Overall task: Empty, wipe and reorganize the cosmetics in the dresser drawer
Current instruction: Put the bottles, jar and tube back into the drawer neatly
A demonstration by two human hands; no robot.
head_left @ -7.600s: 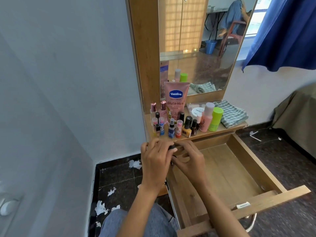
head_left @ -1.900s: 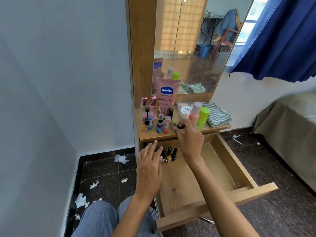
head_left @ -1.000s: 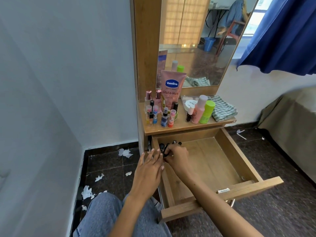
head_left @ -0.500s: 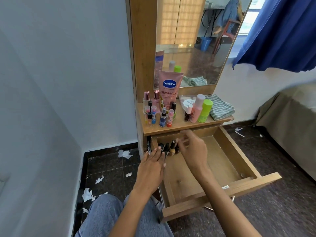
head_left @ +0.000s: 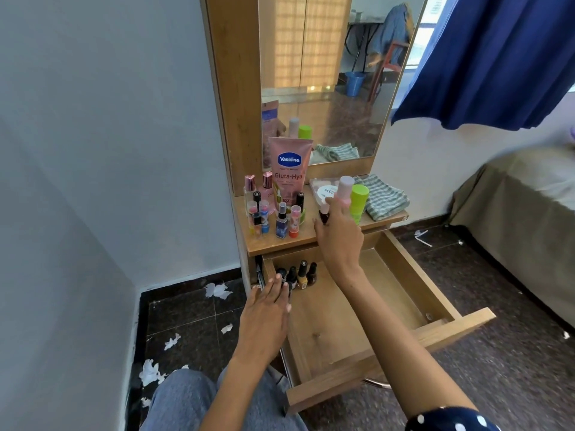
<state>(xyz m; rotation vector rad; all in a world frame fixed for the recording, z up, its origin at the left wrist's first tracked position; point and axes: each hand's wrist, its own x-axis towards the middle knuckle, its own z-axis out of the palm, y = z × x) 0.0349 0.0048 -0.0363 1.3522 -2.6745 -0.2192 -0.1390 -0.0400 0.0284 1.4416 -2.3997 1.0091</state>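
Below the mirror, the drawer stands pulled out, mostly bare, probably so refilling can start from its back left corner, where four small bottles stand in a row. Most cosmetics wait on the shelf. Left hand, fingers flat and together, rests at the row, seemingly steadying it. Right hand reaches a dark bottle; its fingers hide the grip, so contact is unclear.

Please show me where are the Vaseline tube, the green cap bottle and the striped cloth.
Vaseline tube [head_left: 290, 169]: head view, on its pink front.
Green cap bottle [head_left: 359, 193]: head view, on the cap.
Striped cloth [head_left: 384, 199]: head view, on its folded top.
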